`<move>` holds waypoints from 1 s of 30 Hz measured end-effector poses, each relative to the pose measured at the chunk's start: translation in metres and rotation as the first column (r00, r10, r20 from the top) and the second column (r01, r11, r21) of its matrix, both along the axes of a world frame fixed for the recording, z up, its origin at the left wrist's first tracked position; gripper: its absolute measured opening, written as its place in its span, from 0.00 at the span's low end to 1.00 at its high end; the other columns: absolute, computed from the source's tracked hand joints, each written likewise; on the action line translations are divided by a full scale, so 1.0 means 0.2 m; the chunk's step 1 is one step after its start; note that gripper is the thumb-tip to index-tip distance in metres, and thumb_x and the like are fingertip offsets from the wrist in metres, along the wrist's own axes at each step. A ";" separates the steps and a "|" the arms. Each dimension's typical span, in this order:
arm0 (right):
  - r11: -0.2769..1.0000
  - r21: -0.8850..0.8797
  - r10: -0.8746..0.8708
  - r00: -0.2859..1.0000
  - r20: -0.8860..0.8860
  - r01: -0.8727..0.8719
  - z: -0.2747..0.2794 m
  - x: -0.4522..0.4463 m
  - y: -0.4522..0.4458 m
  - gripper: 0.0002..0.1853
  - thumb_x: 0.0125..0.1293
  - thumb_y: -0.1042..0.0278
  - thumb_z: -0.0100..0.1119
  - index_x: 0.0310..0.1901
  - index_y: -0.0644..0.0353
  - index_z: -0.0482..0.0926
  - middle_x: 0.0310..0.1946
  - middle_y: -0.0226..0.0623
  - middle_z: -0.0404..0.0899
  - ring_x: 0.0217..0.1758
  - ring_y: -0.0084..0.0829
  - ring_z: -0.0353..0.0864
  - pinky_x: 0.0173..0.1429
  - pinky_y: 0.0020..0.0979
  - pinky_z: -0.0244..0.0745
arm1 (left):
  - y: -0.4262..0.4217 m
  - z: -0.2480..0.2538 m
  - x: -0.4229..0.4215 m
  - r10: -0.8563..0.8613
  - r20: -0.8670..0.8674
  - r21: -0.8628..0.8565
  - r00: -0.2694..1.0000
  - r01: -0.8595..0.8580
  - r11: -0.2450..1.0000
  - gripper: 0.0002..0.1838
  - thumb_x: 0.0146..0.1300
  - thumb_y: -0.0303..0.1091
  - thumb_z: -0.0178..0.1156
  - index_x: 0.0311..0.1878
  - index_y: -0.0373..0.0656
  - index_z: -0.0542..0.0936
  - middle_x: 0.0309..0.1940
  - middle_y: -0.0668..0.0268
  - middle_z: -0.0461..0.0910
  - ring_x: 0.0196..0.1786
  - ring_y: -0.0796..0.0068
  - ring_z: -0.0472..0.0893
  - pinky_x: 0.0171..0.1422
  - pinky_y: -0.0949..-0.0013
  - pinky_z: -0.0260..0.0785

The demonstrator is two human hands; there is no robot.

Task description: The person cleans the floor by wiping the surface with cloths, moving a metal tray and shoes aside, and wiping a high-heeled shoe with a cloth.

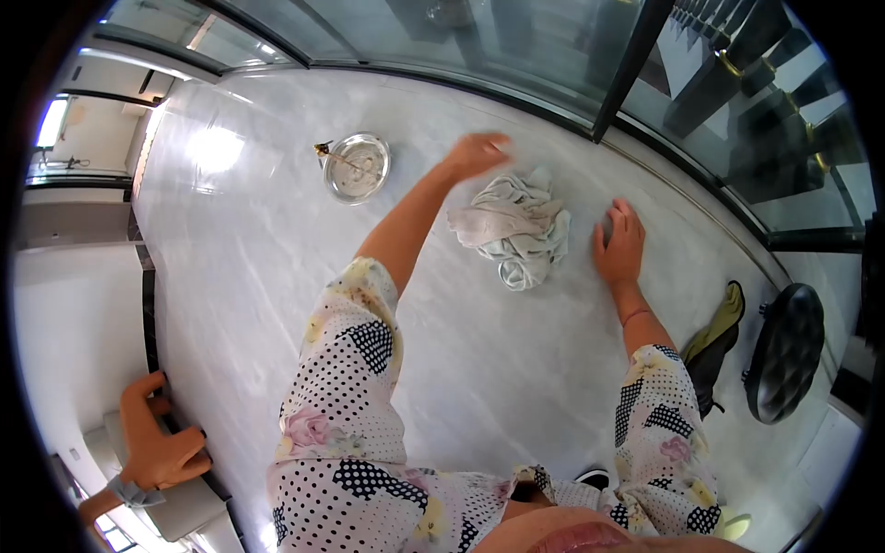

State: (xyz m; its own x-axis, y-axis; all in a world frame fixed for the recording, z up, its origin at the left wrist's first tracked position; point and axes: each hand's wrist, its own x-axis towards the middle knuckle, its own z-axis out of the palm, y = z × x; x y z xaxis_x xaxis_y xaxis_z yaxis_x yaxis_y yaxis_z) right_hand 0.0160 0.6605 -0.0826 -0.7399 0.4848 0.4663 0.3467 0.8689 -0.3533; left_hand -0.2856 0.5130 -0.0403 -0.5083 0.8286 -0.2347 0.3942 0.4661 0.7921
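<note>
A crumpled heap of pale grey and whitish cloth (516, 226) lies on the shiny floor between my hands. My left hand (479, 155) is above the floor just beyond the heap's upper left side, apart from it. Its fingers reach to the right, slightly blurred, with nothing visible in them. To the right of the cloth, my right hand (619, 244) rests low at the floor with its fingers stretched and the thumb apart. It holds nothing that I can see. Farther left stands a round metal bowl (358, 168) with a thin stick-like item across it.
Glass panels in a dark frame (461, 90) border the floor ahead. At the right are a black tufted oval seat (785, 355) and a dark and olive item (719, 336), perhaps footwear. A brown animal-like figure (164, 447) stands at the lower left.
</note>
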 end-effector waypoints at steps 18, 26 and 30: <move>1.000 -0.015 -0.024 0.998 0.052 0.024 0.02 0.00 0.00 0.17 0.56 0.69 0.61 0.48 0.58 0.71 0.59 0.38 0.69 0.66 0.40 0.66 0.68 0.41 0.58 | 0.16 -0.18 -0.44 0.209 -0.452 -0.113 0.867 -0.288 0.951 0.30 0.52 0.35 0.51 0.63 0.52 0.72 0.41 0.54 0.82 0.43 0.63 0.82 0.48 0.62 0.73; 0.999 -0.021 -0.039 0.994 0.100 0.041 0.01 -0.01 0.00 0.18 0.57 0.67 0.60 0.48 0.58 0.71 0.60 0.38 0.69 0.67 0.39 0.65 0.68 0.41 0.57 | 0.08 -0.07 -0.40 0.434 0.500 0.057 0.750 -0.528 0.847 0.38 0.53 0.24 0.52 0.72 0.46 0.60 0.21 0.66 0.71 0.19 0.76 0.71 0.18 0.74 0.57; 0.999 -0.036 -0.034 0.994 0.101 0.037 0.02 -0.01 0.00 0.18 0.57 0.67 0.60 0.49 0.57 0.70 0.61 0.37 0.69 0.68 0.39 0.64 0.69 0.41 0.57 | 0.07 -0.06 -0.35 0.390 0.546 0.074 0.741 -0.507 0.859 0.41 0.51 0.23 0.53 0.72 0.46 0.57 0.20 0.64 0.72 0.18 0.75 0.70 0.18 0.74 0.55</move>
